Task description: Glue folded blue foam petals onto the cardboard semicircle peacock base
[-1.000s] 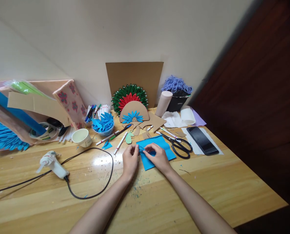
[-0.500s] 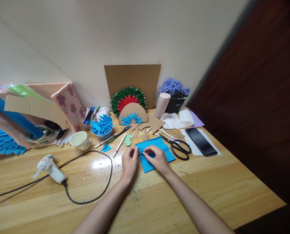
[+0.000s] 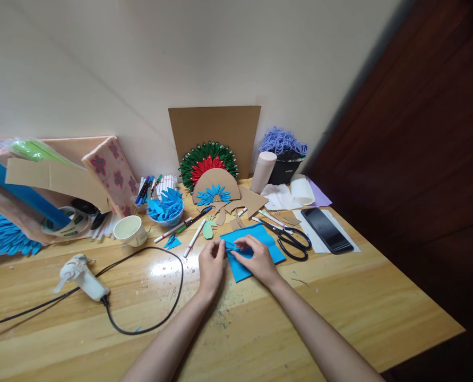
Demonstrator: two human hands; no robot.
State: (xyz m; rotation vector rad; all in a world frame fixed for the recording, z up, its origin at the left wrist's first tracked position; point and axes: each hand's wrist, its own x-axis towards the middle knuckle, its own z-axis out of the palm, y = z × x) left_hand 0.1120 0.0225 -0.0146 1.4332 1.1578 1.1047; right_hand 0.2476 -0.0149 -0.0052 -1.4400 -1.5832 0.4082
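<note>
Glare on tabletop point(image 3: 236, 339), dim right side

Left of the left hand point(image 3: 211, 267): white glue gun point(image 3: 87, 280), cord point(image 3: 135, 333) looped; pale cup point(image 3: 136, 237) behind. Beyond right hand point(image 3: 259, 261): pinkish cylinder point(image 3: 264, 172), purple yarn point(image 3: 283, 141). Right of it: black phone point(image 3: 327, 229) on white paper point(image 3: 311, 233).

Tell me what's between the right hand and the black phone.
The head view shows the blue sheet, then black-handled scissors, then white paper under the phone.
</note>
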